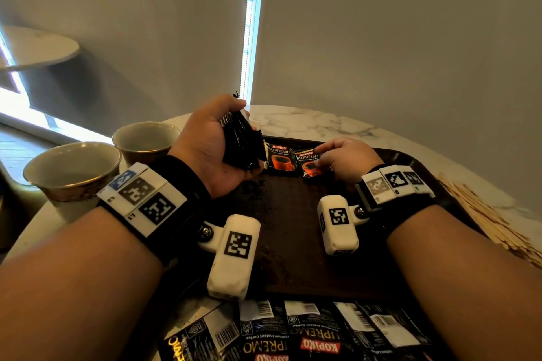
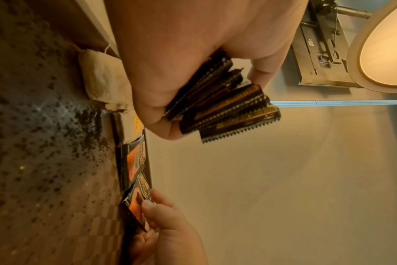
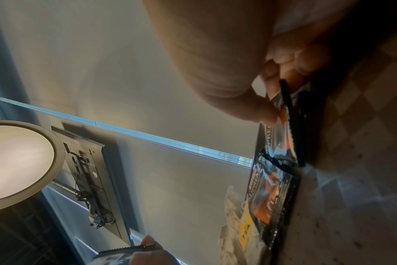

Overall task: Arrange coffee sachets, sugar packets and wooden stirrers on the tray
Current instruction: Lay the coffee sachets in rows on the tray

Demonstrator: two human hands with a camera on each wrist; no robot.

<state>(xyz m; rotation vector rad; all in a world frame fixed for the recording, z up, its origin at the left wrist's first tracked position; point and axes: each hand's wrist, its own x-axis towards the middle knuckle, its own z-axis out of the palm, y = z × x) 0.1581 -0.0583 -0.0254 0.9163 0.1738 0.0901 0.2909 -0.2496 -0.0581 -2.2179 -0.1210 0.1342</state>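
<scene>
My left hand (image 1: 217,143) grips a fanned stack of black coffee sachets (image 1: 242,138) (image 2: 222,105) above the far left of the dark brown tray (image 1: 293,243). One black-and-orange coffee sachet (image 1: 280,160) (image 2: 134,161) lies flat at the tray's far edge. My right hand (image 1: 343,158) pinches a second sachet (image 1: 310,164) (image 2: 137,200) (image 3: 283,114) just to its right, low over the tray. Several more sachets (image 1: 293,331) lie face down in front of the tray. Wooden stirrers (image 1: 492,220) lie on the table right of the tray.
Two empty cups (image 1: 73,170) (image 1: 145,138) stand on the marble table (image 1: 322,120) left of the tray. Dark crumbs (image 2: 64,129) speckle the tray's floor. A tea bag (image 2: 102,80) (image 3: 236,224) lies at the tray's far edge. A wall and blind rise behind.
</scene>
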